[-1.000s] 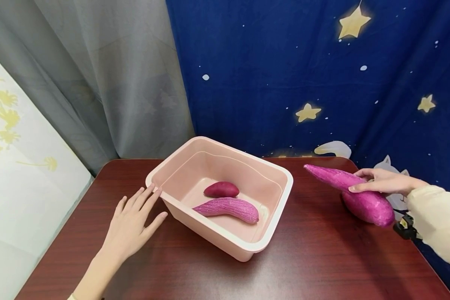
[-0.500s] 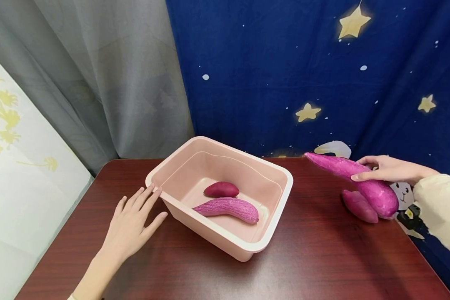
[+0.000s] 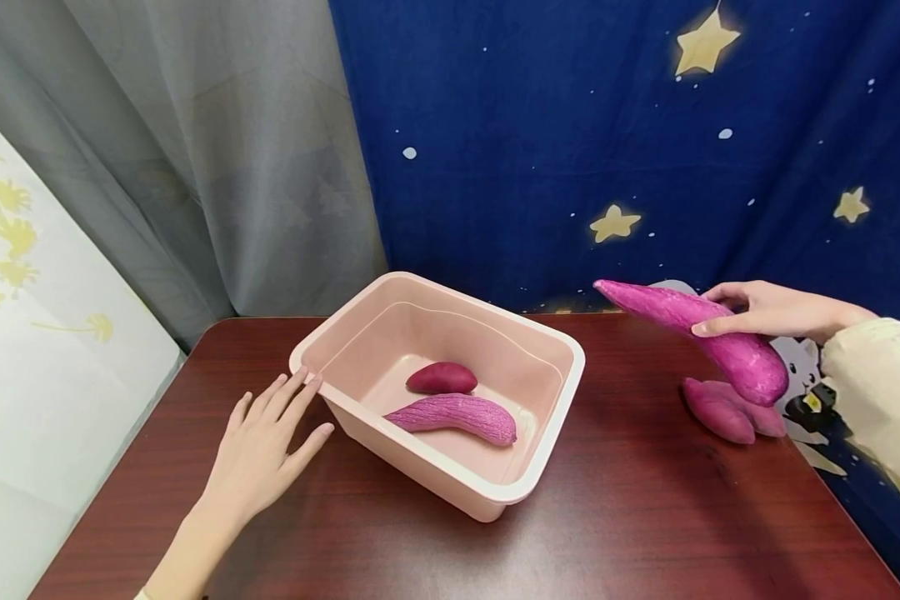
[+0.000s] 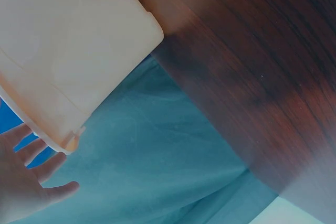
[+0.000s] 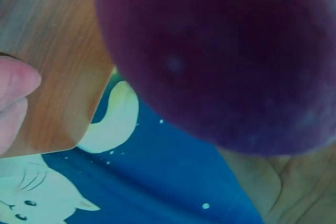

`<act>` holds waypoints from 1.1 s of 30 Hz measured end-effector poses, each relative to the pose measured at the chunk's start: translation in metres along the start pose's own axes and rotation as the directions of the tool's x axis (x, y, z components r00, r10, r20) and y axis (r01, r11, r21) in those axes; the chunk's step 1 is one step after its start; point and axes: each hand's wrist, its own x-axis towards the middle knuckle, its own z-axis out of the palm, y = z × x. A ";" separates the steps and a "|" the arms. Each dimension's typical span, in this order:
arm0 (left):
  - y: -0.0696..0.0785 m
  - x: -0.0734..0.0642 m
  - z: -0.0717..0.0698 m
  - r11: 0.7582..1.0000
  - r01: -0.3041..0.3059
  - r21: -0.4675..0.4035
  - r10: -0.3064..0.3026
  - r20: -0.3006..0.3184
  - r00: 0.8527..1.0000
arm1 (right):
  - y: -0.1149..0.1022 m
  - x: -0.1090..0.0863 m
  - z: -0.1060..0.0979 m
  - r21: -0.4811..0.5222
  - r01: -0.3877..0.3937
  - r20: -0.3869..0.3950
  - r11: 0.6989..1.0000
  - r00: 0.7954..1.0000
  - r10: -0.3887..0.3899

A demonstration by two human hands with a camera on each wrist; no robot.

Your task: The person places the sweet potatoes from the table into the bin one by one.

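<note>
Gripped in the right hand (image 3: pixel 768 310), between thumb and curled fingers: a large, tapered purple sweet potato (image 3: pixel 742 354), raised above the bench (image 3: pixel 607 517) to the right of the pink plastic tub (image 3: pixel 552 423). Tilted, with narrow tip up and toward the tub, thick end lower; only a blurred, dark bulge in the right wrist view.

Beneath, on the bench well to the right of the tub: two smaller pinkish sweet potatoes (image 3: pixel 717 410), side by side, one partly hidden in the head view behind the raised thick end.

At the left corner of the tub: the left hand (image 3: pixel 258 446), with fingers straight and spread, fingertips at the rim, nothing in its grasp.

Inside the tub, on its floor: a long ridged purple sweet potato (image 3: pixel 461 417) and, close behind, a shorter dark-red sweet potato (image 3: pixel 442 378). Behind the tub: a grey curtain (image 3: pixel 285 167) and a navy star-patterned curtain (image 3: pixel 487 125).
</note>
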 end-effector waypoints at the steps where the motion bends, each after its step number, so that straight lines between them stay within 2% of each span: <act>1: 0.000 0.000 0.000 1.000 -0.001 0.000 0.001 -0.001 1.000 | -0.003 0.001 -0.001 0.000 0.001 -0.001 1.000 1.000 -0.001; 16: -0.001 0.000 0.000 1.000 -0.011 0.000 0.011 -0.002 1.000 | -0.041 0.018 -0.007 -0.037 0.033 0.015 0.999 0.999 -0.032; 25: 0.000 0.000 -0.001 1.000 -0.007 -0.001 0.007 0.000 1.000 | -0.071 0.031 -0.002 -0.043 0.051 0.020 0.998 0.999 -0.050; 33: 0.000 -0.001 -0.001 1.000 -0.002 0.002 0.002 0.009 1.000 | -0.092 0.045 0.005 -0.024 0.078 0.057 0.997 0.995 -0.076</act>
